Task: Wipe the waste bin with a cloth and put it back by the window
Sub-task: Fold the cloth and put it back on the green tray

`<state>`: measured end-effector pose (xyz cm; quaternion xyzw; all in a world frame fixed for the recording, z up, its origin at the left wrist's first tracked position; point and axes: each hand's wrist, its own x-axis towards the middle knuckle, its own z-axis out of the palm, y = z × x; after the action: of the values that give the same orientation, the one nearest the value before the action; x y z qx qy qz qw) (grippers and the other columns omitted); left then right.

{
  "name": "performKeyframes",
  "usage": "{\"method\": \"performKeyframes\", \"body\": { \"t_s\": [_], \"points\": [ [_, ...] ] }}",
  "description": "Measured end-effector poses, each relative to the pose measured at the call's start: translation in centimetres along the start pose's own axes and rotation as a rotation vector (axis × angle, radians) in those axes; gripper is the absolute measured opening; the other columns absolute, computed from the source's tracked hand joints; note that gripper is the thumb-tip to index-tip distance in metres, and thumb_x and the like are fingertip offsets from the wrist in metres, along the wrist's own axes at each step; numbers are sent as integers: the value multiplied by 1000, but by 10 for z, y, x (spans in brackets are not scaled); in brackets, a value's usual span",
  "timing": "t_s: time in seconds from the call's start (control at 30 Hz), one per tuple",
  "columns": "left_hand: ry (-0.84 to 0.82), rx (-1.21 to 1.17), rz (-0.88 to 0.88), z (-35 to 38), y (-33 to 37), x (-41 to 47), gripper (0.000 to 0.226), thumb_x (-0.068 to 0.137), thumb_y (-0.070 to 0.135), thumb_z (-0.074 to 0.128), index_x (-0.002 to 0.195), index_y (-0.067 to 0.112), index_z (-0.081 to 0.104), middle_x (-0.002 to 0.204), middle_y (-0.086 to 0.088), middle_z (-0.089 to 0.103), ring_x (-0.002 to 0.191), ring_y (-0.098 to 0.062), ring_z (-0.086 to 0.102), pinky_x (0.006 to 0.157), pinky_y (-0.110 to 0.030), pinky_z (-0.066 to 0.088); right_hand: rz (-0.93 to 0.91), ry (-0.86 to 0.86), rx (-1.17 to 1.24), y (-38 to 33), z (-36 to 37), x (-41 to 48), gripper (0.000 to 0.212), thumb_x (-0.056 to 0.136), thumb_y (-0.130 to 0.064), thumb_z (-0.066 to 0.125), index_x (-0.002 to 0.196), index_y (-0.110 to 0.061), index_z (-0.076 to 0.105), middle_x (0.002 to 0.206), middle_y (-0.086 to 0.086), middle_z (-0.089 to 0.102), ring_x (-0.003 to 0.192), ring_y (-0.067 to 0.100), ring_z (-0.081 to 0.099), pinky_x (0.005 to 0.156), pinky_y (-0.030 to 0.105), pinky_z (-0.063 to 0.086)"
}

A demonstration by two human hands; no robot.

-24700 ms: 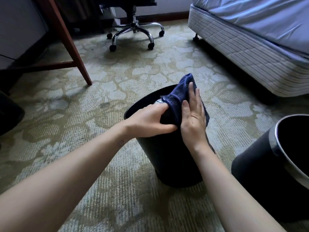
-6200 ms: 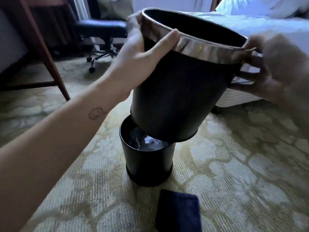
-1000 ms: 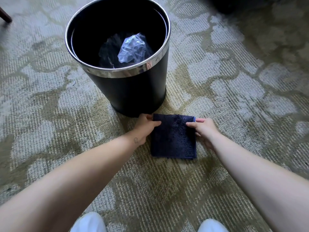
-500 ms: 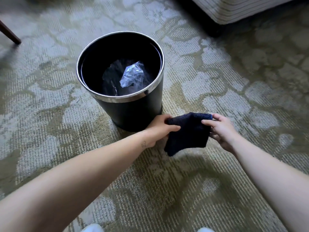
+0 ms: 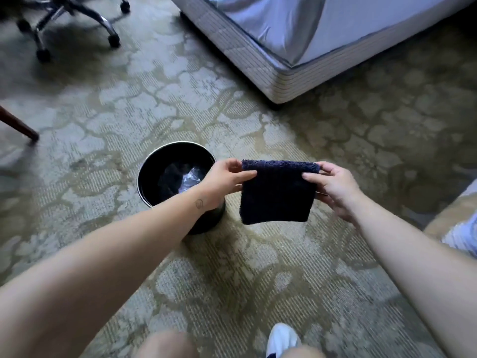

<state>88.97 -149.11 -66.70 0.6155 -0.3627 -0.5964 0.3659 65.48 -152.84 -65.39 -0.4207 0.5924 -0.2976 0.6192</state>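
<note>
At the centre of the frame, a folded dark navy terry cloth (image 5: 277, 192) hangs in the air above the olive and cream patterned carpet (image 5: 232, 267). The left hand (image 5: 224, 177) pinches its upper left corner between thumb and fingers, and the right hand (image 5: 333, 184) pinches its upper right corner the same way. The round black waste bin with a shiny metal rim (image 5: 154, 166) stands upright on the carpet just left of the cloth, partly behind the left wrist, with crumpled clear plastic (image 5: 191, 178) inside. A pale bed base (image 5: 284, 60) fills the upper right, a chrome wheeled chair base (image 5: 77, 11) the upper left, and a brown wooden leg (image 5: 18, 125) the left edge. 1 white shoe (image 5: 282, 337) shows at the bottom.
</note>
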Motion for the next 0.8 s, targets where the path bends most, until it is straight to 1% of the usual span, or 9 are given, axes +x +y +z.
{"method": "performKeyframes", "body": {
  "t_s": [0.07, 0.13, 0.27, 0.33, 0.4, 0.5, 0.6, 0.7, 0.8],
  "points": [
    [-5, -28, -6, -1, 54, -18, 8, 90, 3, 65, 92, 0, 58, 91, -9, 60, 73, -7, 66, 66, -17, 57, -9, 8, -5, -51, -8, -26, 18, 84, 0, 65, 84, -18, 64, 76, -5, 70, 60, 6, 66, 54, 19, 52],
    [-23, -35, 23, 5, 111, -41, 10, 91, 2, 63, 94, 4, 54, 95, -11, 59, 68, -2, 66, 63, -15, 56, -32, 35, 17, -106, -19, -58, 17, 85, 0, 66, 83, -18, 64, 78, -3, 68, 60, 7, 66, 53, 18, 52],
    [-43, -13, 55, 22, 229, -85, 19, 90, 3, 65, 107, 4, 56, 101, -13, 57, 75, -10, 62, 62, -16, 57, -73, 67, 10, -220, -48, -117, 17, 85, 0, 66, 84, -16, 64, 79, 1, 66, 60, 8, 65, 52, 19, 53],
    [-73, -4, 78, 34, 284, -105, 9, 90, 3, 65, 94, 6, 58, 94, -9, 60, 69, -5, 64, 66, -17, 58, -92, 94, 11, -270, -63, -142, 16, 84, 0, 67, 84, -16, 64, 80, 2, 66, 63, 10, 65, 54, 20, 55],
    [-99, 18, 120, 47, 345, -127, 12, 90, 3, 64, 82, 10, 58, 88, -4, 60, 67, -4, 63, 68, -18, 56, -123, 131, 18, -322, -82, -169, 17, 83, 0, 68, 82, -16, 65, 78, 1, 66, 64, 12, 65, 57, 23, 55],
    [-117, 75, 182, 69, 429, -154, 6, 90, 5, 66, 92, 8, 61, 89, -7, 60, 69, -9, 61, 69, -20, 54, -182, 192, 24, -389, -110, -201, 18, 81, 0, 70, 79, -18, 66, 73, -4, 69, 65, 11, 65, 66, 27, 54],
    [-157, 88, 217, 96, 494, -176, 12, 91, 5, 64, 81, 12, 61, 81, -2, 63, 66, -4, 63, 67, -16, 54, -208, 244, 39, -438, -141, -231, 18, 80, -1, 71, 80, -19, 68, 79, -1, 69, 76, 17, 66, 77, 31, 54],
    [-218, 88, 224, 121, 535, -192, 21, 92, 3, 61, 75, 15, 58, 72, 2, 64, 62, -1, 63, 73, -19, 54, -232, 292, 72, -467, -167, -260, 15, 81, -2, 71, 87, -15, 69, 88, 5, 70, 82, 21, 67, 75, 34, 55],
    [-281, 119, 251, 144, 562, -203, 20, 93, 5, 62, 76, 16, 60, 70, 4, 66, 64, -2, 65, 70, -17, 55, -250, 352, 95, -483, -187, -291, 14, 82, -3, 70, 92, -14, 69, 94, 8, 71, 82, 21, 68, 70, 30, 55]
  ]
}}
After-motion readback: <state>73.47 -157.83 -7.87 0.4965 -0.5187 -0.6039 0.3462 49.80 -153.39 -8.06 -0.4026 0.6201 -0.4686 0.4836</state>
